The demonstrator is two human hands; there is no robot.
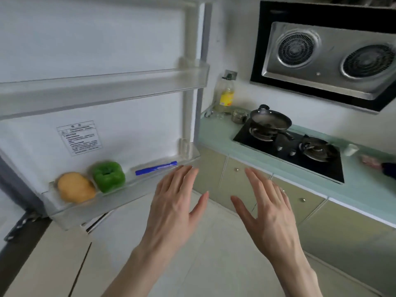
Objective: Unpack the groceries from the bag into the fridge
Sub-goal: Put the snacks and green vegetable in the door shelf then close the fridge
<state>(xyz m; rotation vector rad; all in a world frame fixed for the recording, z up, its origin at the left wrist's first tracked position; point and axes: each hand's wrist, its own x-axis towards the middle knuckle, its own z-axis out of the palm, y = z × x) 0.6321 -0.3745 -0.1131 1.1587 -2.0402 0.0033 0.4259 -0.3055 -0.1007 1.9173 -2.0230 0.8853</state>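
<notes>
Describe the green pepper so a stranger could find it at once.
Start at the open fridge door on the left and drop to its lower door shelf. The green pepper sits mid-shelf, between a round orange fruit and a flat blue item; nothing else there is green.

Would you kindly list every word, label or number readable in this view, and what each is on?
No text here can be read.
White sticker on the fridge door: printed lines, too blurred.
Yellow label on the oil bottle: too small.
Blue strip on the lower door shelf: blurred.
</notes>
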